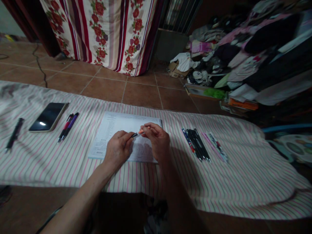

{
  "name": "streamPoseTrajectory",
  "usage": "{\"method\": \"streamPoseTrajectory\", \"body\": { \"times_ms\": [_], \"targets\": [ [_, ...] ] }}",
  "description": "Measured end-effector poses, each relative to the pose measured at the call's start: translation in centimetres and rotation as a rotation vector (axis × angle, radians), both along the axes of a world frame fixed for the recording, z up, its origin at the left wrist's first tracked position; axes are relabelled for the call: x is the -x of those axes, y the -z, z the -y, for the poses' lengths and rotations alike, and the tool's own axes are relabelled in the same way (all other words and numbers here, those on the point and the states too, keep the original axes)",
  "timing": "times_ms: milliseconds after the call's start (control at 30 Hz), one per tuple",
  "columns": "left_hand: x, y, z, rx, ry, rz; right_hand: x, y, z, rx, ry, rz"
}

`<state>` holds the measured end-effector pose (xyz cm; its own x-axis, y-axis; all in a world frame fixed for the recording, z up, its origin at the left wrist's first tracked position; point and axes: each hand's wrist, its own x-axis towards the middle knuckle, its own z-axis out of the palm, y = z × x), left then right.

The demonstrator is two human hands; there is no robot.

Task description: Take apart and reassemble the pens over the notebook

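Above an open spiral notebook (99, 139), my two hands meet at a small slim object. My left hand (118, 146) is closed, its thumb and fingers pinching a dark, pen-like piece (134, 135). From the right, my right hand (158, 138) pinches an orange piece (140, 131) that points toward the dark one. Whether the two pieces are joined cannot be made out. The notebook lies on a striped cloth, with print on its left part and a black coil at its upper right.
Left of the notebook lie red and purple pens (69, 126), a phone (48, 117) and a black pen (14, 135). To its right are several dark pens (197, 144) and some light ones (215, 146). The striped cloth (243, 175) covers the table.
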<state>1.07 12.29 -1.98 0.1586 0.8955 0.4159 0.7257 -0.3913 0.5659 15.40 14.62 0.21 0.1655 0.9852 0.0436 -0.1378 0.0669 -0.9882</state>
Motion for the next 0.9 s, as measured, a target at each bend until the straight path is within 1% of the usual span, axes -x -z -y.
{"method": "streamPoseTrajectory", "body": {
  "times_ms": [233,500,733,900],
  "targets": [
    [0.1,0.0,-0.1,-0.014,-0.005,0.024,-0.3,0.3,0.1,0.017,-0.04,-0.004],
    [0.2,0.1,-0.1,-0.031,-0.014,0.004,-0.5,1.0,0.1,0.01,-0.064,0.032],
    [0.2,0.0,-0.1,-0.031,-0.007,0.006,-0.3,1.1,0.2,0.03,-0.063,0.02],
    [0.2,0.0,-0.1,-0.038,0.001,-0.003,-0.2,1.2,0.3,0.036,-0.084,0.061]
  ]
}}
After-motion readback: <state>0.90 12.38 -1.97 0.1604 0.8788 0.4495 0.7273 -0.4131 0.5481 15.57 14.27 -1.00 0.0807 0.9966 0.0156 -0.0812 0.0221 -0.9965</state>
